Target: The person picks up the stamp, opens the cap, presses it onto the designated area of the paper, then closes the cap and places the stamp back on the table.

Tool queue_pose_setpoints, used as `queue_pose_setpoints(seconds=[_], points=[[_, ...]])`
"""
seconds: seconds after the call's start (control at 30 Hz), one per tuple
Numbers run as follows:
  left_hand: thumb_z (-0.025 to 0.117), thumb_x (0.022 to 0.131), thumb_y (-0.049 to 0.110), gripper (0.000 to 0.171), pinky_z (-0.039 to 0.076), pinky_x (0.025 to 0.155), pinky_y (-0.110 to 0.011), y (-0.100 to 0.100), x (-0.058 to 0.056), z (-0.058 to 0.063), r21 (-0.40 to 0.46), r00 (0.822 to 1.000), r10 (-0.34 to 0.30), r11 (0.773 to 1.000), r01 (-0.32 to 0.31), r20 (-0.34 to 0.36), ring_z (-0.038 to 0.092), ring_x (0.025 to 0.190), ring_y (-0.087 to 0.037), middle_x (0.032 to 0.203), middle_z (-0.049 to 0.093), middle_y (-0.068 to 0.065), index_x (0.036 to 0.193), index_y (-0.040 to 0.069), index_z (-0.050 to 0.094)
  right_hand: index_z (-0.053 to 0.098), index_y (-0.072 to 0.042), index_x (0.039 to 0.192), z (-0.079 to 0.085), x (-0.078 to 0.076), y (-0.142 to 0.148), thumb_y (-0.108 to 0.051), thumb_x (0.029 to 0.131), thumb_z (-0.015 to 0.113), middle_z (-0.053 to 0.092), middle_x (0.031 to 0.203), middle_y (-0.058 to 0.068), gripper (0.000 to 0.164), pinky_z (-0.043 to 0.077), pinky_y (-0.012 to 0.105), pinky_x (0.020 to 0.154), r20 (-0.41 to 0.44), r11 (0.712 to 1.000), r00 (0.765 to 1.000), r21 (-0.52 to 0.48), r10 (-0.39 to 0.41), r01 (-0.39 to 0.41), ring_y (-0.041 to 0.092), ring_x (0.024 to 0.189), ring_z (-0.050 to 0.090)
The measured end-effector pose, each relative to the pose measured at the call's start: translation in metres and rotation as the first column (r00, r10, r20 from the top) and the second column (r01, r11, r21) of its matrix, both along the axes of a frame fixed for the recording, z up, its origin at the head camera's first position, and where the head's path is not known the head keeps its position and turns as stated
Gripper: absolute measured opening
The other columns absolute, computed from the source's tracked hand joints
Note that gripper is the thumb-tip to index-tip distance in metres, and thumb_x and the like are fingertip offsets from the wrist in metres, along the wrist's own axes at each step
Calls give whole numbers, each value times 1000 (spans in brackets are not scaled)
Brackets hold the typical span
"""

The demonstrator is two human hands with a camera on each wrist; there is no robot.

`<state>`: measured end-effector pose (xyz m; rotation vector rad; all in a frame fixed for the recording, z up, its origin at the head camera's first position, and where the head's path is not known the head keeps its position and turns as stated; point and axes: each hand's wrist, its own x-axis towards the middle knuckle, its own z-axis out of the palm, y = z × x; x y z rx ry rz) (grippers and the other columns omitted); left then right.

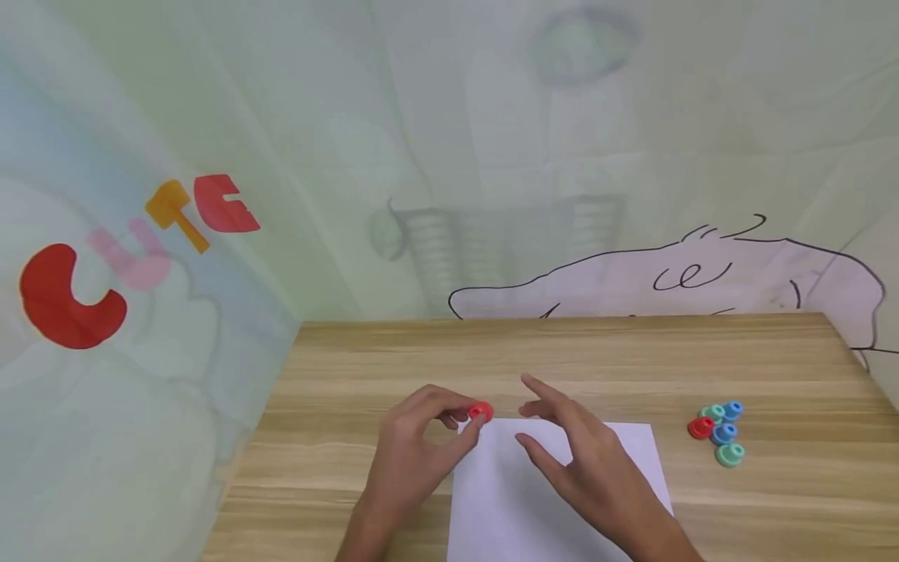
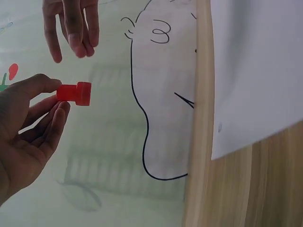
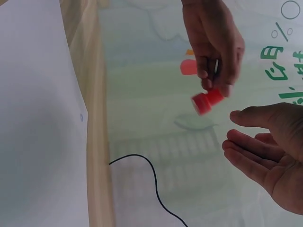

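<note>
Between thumb and fingers, my left hand (image 1: pixel 419 445) pinches a small red stamp-like piece (image 1: pixel 481 410) just above the paper's far left corner. In the left wrist view this red piece (image 2: pixel 75 93) shows a narrow stem at the fingertips and a wider round end pointing away. My right hand (image 1: pixel 593 460) hovers over the paper, its thumb and fingers spread with nothing between them. A gap separates it from the red piece. The right wrist view shows those right fingers (image 3: pixel 253 146) relaxed, near the slightly blurred red piece (image 3: pixel 203 102).
A white sheet of paper (image 1: pixel 513 515) lies on the wooden table (image 1: pixel 337 468). At the right, several similar pieces stand in a cluster: a red one (image 1: pixel 701 427), blue ones (image 1: pixel 724 434) and green ones (image 1: pixel 730 455). Behind the table hangs a printed curtain (image 1: pixel 337 195).
</note>
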<state>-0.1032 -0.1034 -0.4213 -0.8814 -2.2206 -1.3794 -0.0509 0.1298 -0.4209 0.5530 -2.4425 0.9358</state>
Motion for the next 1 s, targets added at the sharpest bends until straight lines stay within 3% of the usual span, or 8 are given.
queue_pose_setpoints(seconds=[0.17,0.23,0.43,0.7,1.0], points=[[86,84,1,20,62,72,-17,-22,-12,-6,-46,996,83,996,-81,42,72,78,-10,95,79,4,99,13,82,55,-19,152,0,-1,5,-8,78,94,77,117,-8,85,60,20,98,-35,1000,999,11,-29,29,10,107,75],[86,83,-3,20,63,71,-18,-31,-18,-8,-56,993,113,992,-112,25,73,77,-10,94,79,1,98,10,82,59,-19,148,1,-1,7,-7,78,94,76,119,-8,79,59,20,97,-44,999,998,6,-33,33,12,106,75],[89,80,-3,21,65,68,-23,-55,-37,-15,-115,975,220,970,-216,26,73,75,-9,94,79,-1,99,3,82,67,-16,138,-1,-3,14,-11,83,91,72,128,-5,60,55,11,100,-9,1000,1000,-16,-26,26,14,107,73],[90,82,2,19,66,67,-27,-82,-56,-31,-154,933,342,934,-324,112,75,73,-14,93,80,-3,99,3,83,72,-15,129,-3,-4,25,-10,83,91,70,130,-4,50,48,6,105,-9,999,999,-1,-40,40,16,119,70],[86,88,9,19,62,69,-14,-109,-79,-50,-269,868,446,883,-385,217,78,79,-23,97,80,-13,104,-1,82,74,-14,124,-11,1,48,-7,81,92,70,128,-5,47,41,-2,104,19,990,990,17,-143,143,17,113,71]])
